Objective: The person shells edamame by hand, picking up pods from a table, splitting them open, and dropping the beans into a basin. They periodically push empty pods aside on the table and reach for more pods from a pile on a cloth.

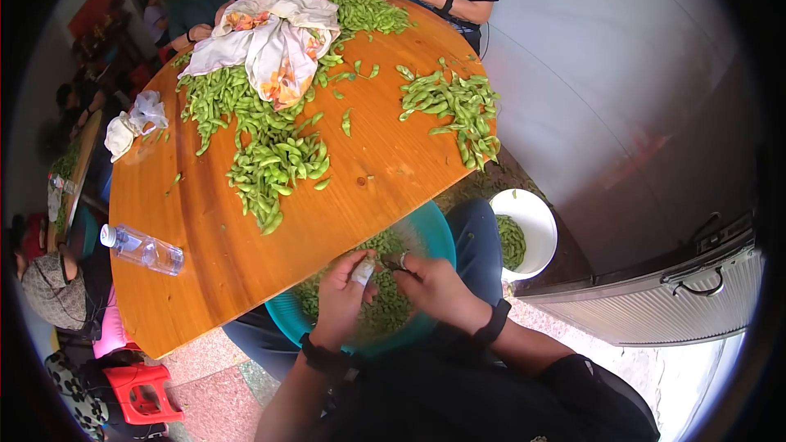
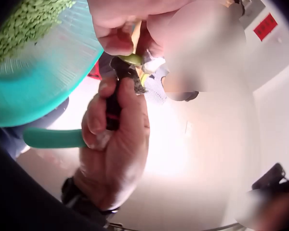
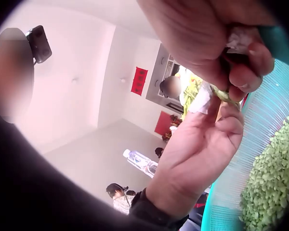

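A pod [image 2: 131, 59] is being pinched by the left grip [image 1: 341, 290], a dark object [image 2: 114, 100] by the right grip [image 1: 444, 288], over the teal basket [image 1: 443, 234] of beans [image 3: 274, 178]; shelling is seemingly being done, steady splitting being called for next.

In the head view, a black short-sleeved top [image 1: 450, 393] fills six o'clock. Black wristbands sit at seven [image 1: 321, 354] and five [image 1: 494, 323], blue trousers [image 1: 479, 233] at four. White wrapping [image 1: 363, 272] covers a digit of the left hand [image 1: 337, 299]. The right-wrist view shows a black boxy head camera [image 3: 39, 44] at ten.
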Available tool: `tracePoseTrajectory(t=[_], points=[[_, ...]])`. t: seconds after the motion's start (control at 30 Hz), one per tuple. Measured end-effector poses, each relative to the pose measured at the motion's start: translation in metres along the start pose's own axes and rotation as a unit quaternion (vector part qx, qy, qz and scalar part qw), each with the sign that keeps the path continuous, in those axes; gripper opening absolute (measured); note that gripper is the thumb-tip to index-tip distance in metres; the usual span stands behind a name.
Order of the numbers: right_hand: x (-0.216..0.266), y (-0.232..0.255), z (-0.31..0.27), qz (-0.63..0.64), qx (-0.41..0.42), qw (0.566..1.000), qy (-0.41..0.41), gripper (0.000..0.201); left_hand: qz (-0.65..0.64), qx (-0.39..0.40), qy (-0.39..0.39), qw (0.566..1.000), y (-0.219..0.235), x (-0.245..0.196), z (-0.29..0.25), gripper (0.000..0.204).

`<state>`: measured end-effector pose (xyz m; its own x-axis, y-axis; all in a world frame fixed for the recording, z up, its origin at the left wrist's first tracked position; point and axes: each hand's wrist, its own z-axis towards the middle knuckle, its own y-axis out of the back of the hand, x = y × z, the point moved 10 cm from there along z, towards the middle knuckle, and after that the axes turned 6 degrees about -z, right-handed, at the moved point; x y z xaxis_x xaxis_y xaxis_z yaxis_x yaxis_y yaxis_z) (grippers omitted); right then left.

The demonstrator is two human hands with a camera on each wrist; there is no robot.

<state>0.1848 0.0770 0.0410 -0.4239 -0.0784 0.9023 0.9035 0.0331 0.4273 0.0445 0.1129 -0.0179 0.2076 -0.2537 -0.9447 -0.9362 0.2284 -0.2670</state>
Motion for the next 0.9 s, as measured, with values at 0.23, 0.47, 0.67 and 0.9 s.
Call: tracePoseTrajectory(t=[0.23, 0.47, 0.67, 0.9], points=[[-0.023, -0.02, 0.002, 0.116, 0.079, 0.987, -0.084, 0.02, 0.371, 0.059, -0.25, 0.892, -0.027, -0.036, -0.013, 0.047], [-0.025, -0.023, -0.004, 0.126, 0.076, 0.984, -0.097, 0.021, 0.412, 0.037, -0.248, 0.876, -0.031, -0.036, -0.017, 0.048], [-0.027, -0.022, -0.004, 0.106, 0.057, 0.989, -0.083, 0.015, 0.381, 0.034, -0.226, 0.896, -0.028, -0.028, -0.016, 0.047], [-0.038, -0.029, -0.005, 0.166, 0.05, 0.98, -0.094, 0.01, 0.289, 0.058, -0.146, 0.944, -0.023, -0.016, -0.017, 0.047]])
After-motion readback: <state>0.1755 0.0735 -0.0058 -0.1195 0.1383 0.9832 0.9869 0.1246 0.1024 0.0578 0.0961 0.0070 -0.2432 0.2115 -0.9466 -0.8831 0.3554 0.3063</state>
